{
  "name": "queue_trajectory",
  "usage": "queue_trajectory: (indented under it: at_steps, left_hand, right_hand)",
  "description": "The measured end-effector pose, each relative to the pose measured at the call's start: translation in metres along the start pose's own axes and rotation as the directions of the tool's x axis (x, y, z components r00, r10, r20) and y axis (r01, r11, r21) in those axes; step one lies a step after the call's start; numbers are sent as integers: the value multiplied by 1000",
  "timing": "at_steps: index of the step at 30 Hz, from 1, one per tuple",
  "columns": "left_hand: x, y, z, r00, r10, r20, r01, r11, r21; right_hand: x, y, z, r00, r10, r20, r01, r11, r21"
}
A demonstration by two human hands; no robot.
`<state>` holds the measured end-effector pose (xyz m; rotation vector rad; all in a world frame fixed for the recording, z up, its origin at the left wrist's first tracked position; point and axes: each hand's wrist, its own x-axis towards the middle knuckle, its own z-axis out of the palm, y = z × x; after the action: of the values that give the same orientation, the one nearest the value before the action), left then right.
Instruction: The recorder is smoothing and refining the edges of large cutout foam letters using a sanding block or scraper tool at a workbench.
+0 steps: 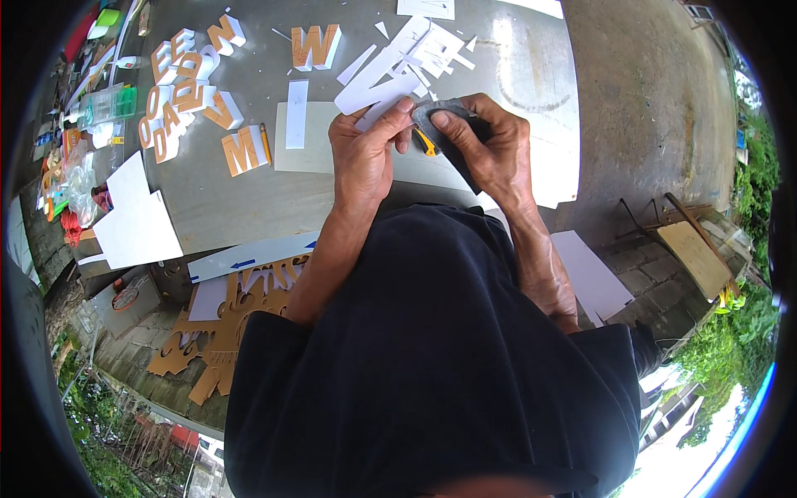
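My left hand (365, 149) grips a white cut-out piece (379, 93) between thumb and fingers, above the table. Closed around a dark grey sheet that looks like sandpaper (459, 156), my right hand (496, 148) brings its edge up against the left fingertips. Whether the sheet touches the white piece is hidden by the fingers. A yellow utility knife (427, 144) shows just under the hands. Thin white offcuts (436, 56) lie scattered on the table beyond them.
Brown-faced white block letters (193, 93) crowd the table's far left, with another letter (315, 47) nearer the middle. A pencil (266, 144) lies by one letter. White sheets (137, 217) overhang the left edge. Brown cut-out sheets (222, 340) lie below the table; a board (694, 257) stands right.
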<state>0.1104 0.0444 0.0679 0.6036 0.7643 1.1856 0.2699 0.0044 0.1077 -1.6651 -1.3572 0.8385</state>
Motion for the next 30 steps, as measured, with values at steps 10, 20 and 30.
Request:
queue_trajectory:
  at_steps: [10, 20, 30]
  left_hand:
    - [1, -1, -6, 999, -36, 32, 36, 999, 16]
    - [-1, 5, -8, 992, -70, 105, 51, 984, 173]
    - [-4, 7, -4, 998, 25, 49, -36, 971, 236]
  right_hand:
    - [0, 12, -3, 982, 170, 80, -188, 919, 347]
    - [10, 24, -10, 965, 262, 23, -254, 904, 343]
    - [26, 9, -12, 991, 85, -99, -65, 978, 198]
